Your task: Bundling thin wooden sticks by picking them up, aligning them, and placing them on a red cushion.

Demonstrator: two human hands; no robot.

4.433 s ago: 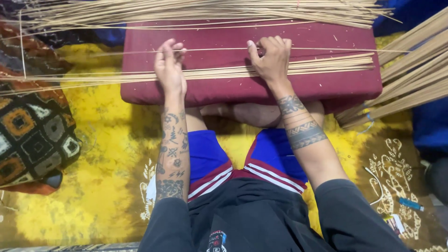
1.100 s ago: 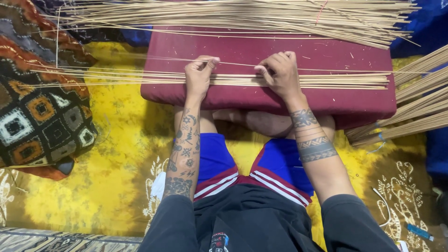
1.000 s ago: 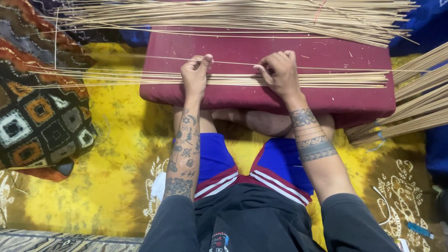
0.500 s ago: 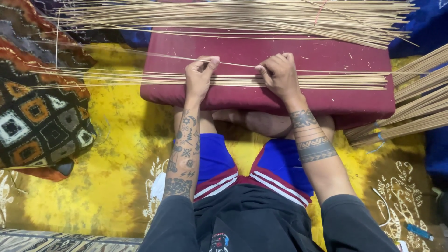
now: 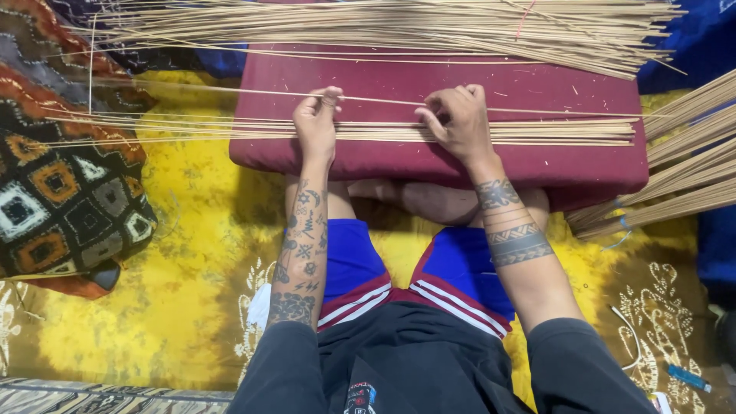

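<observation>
A maroon cushion [image 5: 537, 165] lies across my lap. A flat row of thin bamboo sticks [image 5: 192, 126] stretches over it from left to right. My left hand [image 5: 317, 123] pinches a single thin stick [image 5: 230, 90] between thumb and fingers, just above the row. Beside it, my right hand [image 5: 458, 120] rests with curled fingers on the row, pressing the sticks against the cushion. A big loose pile of the same sticks [image 5: 399, 27] lies along the cushion's far edge.
A patterned pillow [image 5: 65, 199] sits at the left on a yellow cloth [image 5: 192, 307]. More stick bundles [image 5: 682, 169] fan out at the right, over blue fabric [image 5: 690, 46]. My crossed legs in blue shorts fill the space under the cushion.
My left hand has moved rightward along the row and closed on a single stick, lifting it slightly. My right hand has stayed pressed on the row. The camera has shifted a little.
</observation>
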